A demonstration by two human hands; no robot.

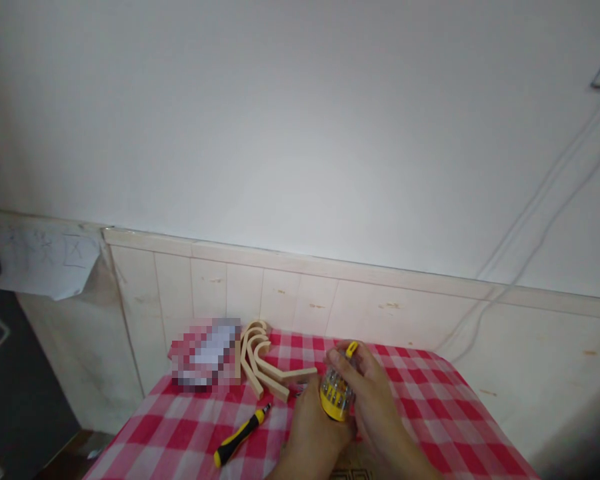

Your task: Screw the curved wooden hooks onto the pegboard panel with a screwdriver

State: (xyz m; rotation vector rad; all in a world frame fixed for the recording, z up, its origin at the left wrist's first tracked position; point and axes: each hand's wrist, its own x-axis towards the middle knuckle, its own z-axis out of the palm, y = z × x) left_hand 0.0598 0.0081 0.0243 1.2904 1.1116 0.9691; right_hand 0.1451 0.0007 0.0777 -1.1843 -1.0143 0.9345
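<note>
Both hands are closed on a screwdriver bit case (334,399), a see-through container with a yellow base, several metal bits inside and a yellow loop at its top. My left hand (316,421) wraps the lower part. At the upper part, my right hand (369,380) grips near the yellow loop. To the left of my hands, a black and yellow screwdriver (241,437) lies on the checked cloth. Several hook-shaped pale wooden pieces (265,363) lie just beyond my left hand.
A red and white checked cloth (173,427) covers the table, which stands against a panelled wall (245,283). A pixelated item (205,353) lies at the back left. Something brown with a dark line pattern (353,472) shows below my hands. Paper (45,263) hangs at far left.
</note>
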